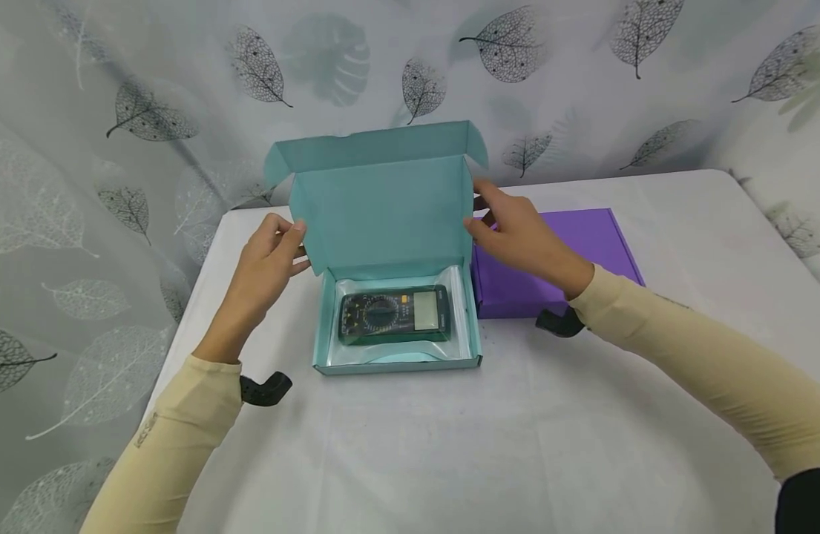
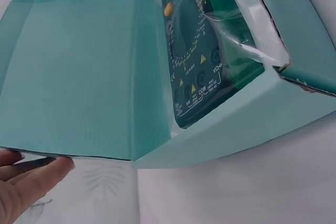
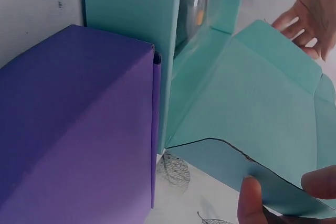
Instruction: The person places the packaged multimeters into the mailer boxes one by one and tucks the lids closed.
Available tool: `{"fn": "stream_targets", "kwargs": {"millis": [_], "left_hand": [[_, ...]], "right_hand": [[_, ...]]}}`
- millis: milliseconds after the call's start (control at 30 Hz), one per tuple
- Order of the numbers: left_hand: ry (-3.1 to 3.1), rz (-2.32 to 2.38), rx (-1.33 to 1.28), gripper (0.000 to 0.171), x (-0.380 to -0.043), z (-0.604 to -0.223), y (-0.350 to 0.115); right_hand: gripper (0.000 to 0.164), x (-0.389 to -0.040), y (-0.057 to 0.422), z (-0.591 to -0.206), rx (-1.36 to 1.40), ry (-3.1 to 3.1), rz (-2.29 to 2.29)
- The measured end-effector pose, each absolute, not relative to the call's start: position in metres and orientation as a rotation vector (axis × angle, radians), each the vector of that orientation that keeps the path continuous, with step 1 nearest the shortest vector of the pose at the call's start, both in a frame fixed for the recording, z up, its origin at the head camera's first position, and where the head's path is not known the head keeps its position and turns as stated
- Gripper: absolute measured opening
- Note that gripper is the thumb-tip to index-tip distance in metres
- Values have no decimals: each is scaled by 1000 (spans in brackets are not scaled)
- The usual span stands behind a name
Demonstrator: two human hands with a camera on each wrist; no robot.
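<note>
A teal cardboard box (image 1: 396,367) stands with its lid (image 1: 383,215) raised. Inside lies a digital multimeter (image 1: 395,315) in clear plastic wrap, its dial and display facing up. At the lid's left edge is my left hand (image 1: 259,263), its thumb tip overlapping the edge and its loosely spread fingers (image 2: 50,177) right at it. My right hand (image 1: 516,230) pinches the lid's opposite edge, with thumb and a finger (image 3: 251,198) on either side of the cardboard.
Just right of the teal box sits a closed purple box (image 1: 583,230), partly behind my right hand. Both boxes are on a white-covered table (image 1: 410,452). A leaf-patterned curtain (image 1: 363,59) hangs along the back and left.
</note>
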State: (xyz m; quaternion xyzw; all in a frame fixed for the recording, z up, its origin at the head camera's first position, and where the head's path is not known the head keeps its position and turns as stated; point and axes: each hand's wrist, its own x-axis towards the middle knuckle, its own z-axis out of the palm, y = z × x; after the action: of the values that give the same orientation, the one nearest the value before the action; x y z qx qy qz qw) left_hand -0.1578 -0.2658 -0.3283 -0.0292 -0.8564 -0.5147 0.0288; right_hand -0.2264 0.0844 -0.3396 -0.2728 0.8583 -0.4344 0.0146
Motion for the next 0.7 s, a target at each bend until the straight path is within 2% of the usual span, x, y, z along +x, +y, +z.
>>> {"fn": "stream_targets", "kwargs": {"millis": [300,467,700], "left_hand": [[-2646,-1588,-77,51,-152,-327,-267],[-2633,-1661,-95,63,-148,-326,-267],[-2668,-1648,-126,62,-147,-324,-271]], "right_hand": [[63,-218,87,-340,-972,2707,-1299],[58,-213,87,-341,-943,2710,-1270],[56,-209,86,-341,-917,2716,-1260]]}}
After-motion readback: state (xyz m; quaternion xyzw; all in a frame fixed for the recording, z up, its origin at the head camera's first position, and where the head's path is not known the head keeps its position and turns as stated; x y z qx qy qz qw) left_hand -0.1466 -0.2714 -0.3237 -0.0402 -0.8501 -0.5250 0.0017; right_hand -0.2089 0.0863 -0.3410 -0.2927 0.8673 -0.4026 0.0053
